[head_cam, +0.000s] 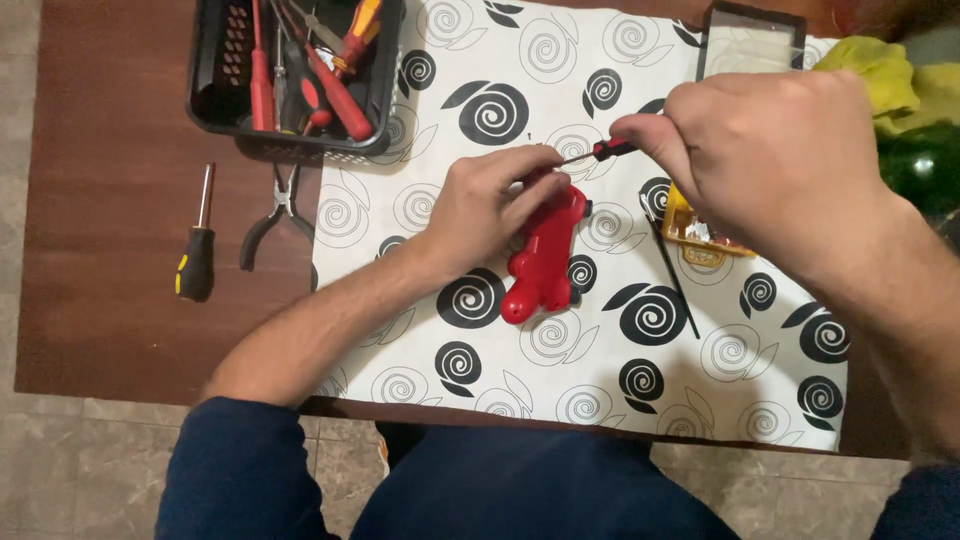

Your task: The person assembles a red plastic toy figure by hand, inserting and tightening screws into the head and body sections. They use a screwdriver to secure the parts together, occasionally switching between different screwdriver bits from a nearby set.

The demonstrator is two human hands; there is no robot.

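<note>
Dark blue trousers [520, 490] and sleeves fill the bottom edge, closest to the lens. Above them the left hand [490, 205] presses down on a glossy red plastic toy [545, 255], fingers curled over its upper end to pin it to the desk [130, 230]. The toy's long axis runs nearly away from the person, its rounded end toward the near edge. The right hand [775, 150] pinches a slim red-and-black screwdriver [600, 152] at the handle, its thin metal shaft lying almost level and pointing left, tip at the toy's upper end under the left fingers.

Under both lies a white sheet printed with black spirals [620, 380]. Just right of the toy rests one thin black rod [672, 268] and one small yellow tray [690, 235]. Further left on bare brown wood lie one black-and-yellow screwdriver [197, 250] and one pair of pliers [275, 215]. A black slotted basket [295, 70] holds several red-handled tools.
</note>
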